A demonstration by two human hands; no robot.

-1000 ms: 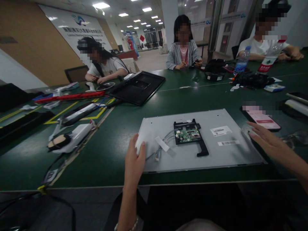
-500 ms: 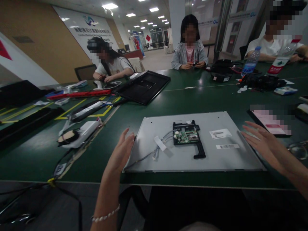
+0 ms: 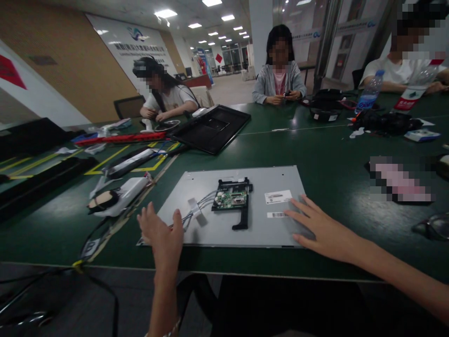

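A grey metal panel point(image 3: 259, 180) lies flat on the green table point(image 3: 329, 159) in front of me, back side up. A small green circuit board point(image 3: 230, 199) in a black bracket sits at its middle, with thin wires point(image 3: 199, 206) and a strip of white tape running left from it. Two white barcode labels point(image 3: 278, 197) are stuck on the right part. My left hand point(image 3: 162, 234) rests at the panel's near left corner, fingers apart. My right hand point(image 3: 321, 229) lies flat on the panel's right end, fingers spread. Neither hand holds anything.
A black monitor shell point(image 3: 212, 125) lies farther back. Left of the panel are a white device point(image 3: 117, 196), black bars, a red strip point(image 3: 121, 137) and cables. A phone point(image 3: 400, 185) lies to the right. Three people sit across the table, with bottles point(image 3: 369, 96) and black gear nearby.
The panel has slid to the left across the table. My right hand moved from its right edge onto its surface; my left hand stayed by the left corner.
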